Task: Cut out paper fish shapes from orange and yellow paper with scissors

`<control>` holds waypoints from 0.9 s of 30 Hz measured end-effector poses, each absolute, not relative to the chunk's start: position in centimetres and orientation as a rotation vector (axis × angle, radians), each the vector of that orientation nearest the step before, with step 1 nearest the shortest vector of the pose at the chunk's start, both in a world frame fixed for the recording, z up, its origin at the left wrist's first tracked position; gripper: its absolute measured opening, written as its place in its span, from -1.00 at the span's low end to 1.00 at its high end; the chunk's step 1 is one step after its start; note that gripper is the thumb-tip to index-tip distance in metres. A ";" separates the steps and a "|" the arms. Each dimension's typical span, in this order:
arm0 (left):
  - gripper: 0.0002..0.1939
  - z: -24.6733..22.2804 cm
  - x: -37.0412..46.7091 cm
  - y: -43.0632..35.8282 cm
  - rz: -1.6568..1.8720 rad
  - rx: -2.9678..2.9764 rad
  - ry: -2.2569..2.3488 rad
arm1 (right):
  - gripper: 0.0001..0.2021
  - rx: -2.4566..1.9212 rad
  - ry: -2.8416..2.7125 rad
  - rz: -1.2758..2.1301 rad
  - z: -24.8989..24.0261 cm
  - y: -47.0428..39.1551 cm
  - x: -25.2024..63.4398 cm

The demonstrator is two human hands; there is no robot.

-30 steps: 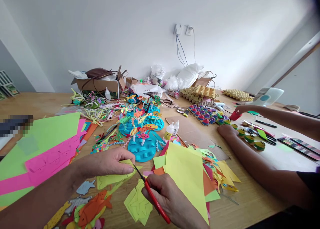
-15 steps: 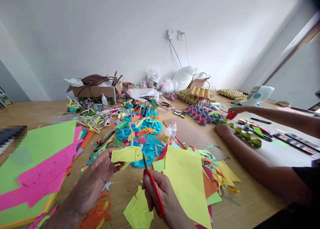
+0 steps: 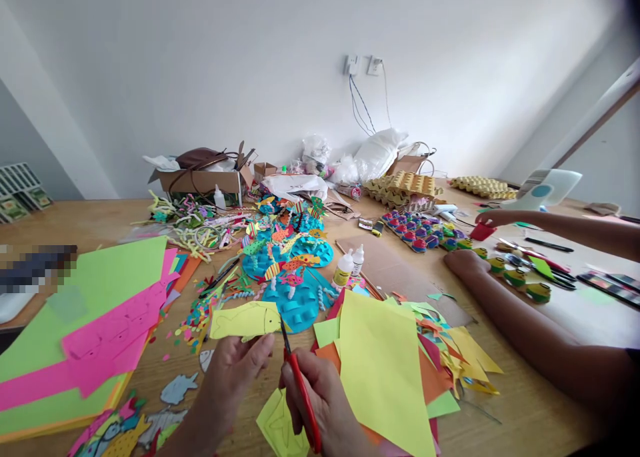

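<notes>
My left hand (image 3: 237, 367) pinches the lower edge of a strip of yellow paper (image 3: 243, 318) with a fish drawn on it. The drawn fish's eye and head face right. In my right hand (image 3: 320, 390) is a pair of red-handled scissors (image 3: 303, 397), its dark blades pointing up at the right end of the strip, near the fish's head. Beneath my right hand lies another yellow piece with pencil lines (image 3: 280, 424). A large yellow sheet (image 3: 380, 370) sits just right of the scissors, on top of other coloured paper.
Pink paper with drawn fish (image 3: 115, 334) lies over green sheets (image 3: 35, 350) at left. Cut-out fish (image 3: 179, 388) are near my left forearm. Blue egg-carton pieces (image 3: 300, 300) and glue bottles (image 3: 343, 268) stand ahead. At right, another person's arms (image 3: 520, 310) reach across, one hand holding something red (image 3: 483, 231).
My left hand has moved lower and now grips the strip from below, instead of from its left side. The strip has shifted slightly left and down. The camera view has turned a little left.
</notes>
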State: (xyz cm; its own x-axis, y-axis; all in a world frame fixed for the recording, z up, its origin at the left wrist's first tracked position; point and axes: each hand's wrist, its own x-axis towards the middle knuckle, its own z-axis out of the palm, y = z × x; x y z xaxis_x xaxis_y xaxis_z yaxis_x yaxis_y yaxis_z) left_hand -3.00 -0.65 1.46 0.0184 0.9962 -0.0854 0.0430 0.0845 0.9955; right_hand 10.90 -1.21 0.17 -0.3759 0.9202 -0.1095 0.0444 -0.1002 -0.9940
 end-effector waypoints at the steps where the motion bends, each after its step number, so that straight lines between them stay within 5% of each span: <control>1: -0.67 1.4 -2.6 -0.5 1.167 1.150 1.264 | -0.60 -1.098 -1.447 1.582 0.3 -1.3 10.9; 27: -0.64 2.2 -0.5 -0.3 1.331 0.976 1.089 | -0.58 -0.985 -1.517 1.564 1.0 -1.4 12.0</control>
State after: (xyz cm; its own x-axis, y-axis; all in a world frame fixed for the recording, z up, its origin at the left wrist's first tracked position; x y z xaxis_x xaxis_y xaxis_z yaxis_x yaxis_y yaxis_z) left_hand -0.51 -0.34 2.16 -0.0552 0.9976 -0.0424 -0.2393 0.0280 0.9705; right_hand 11.97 -1.41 1.01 -0.4375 0.8986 -0.0336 0.0060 -0.0345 -0.9994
